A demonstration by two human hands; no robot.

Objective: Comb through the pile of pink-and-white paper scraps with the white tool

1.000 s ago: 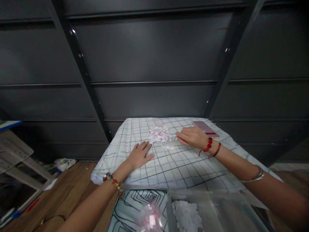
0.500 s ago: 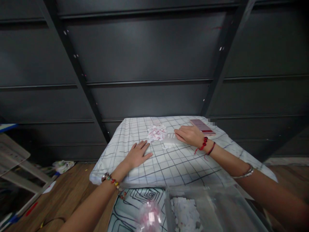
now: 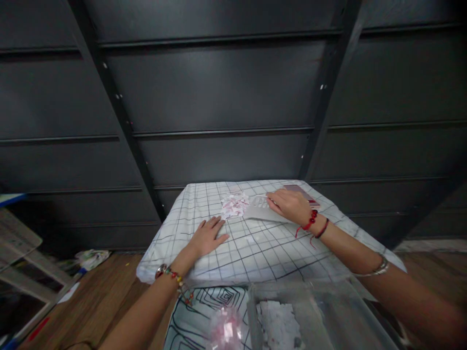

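A pile of small white paper scraps with pink marks (image 3: 234, 204) lies on a white checked cloth (image 3: 241, 255). My right hand (image 3: 290, 206) is closed on a thin, pale flat scraper with holes (image 3: 258, 212), whose left edge meets the right side of the pile. Part of the scraper is hidden beneath my fingers. My left hand (image 3: 208, 237) rests flat on the cloth, fingers stretched out, just in front of the pile and holding nothing. Behind my right hand lies a flat, dark pink rectangular object (image 3: 296, 188), partly covered.
Close to me stands a clear plastic box (image 3: 314, 287) containing white paper pieces (image 3: 279, 321). Left of it, a clear bag with pink contents (image 3: 226, 328) sits on a patterned surface (image 3: 193, 316). Dark panels (image 3: 219, 87) rise behind the cloth. A pale wooden frame (image 3: 22, 233) stands left.
The scraper has turned and tilted, showing more of its flat face, beside the paper pile. My left hand stays flat on the cloth. The whole view has shifted slightly.
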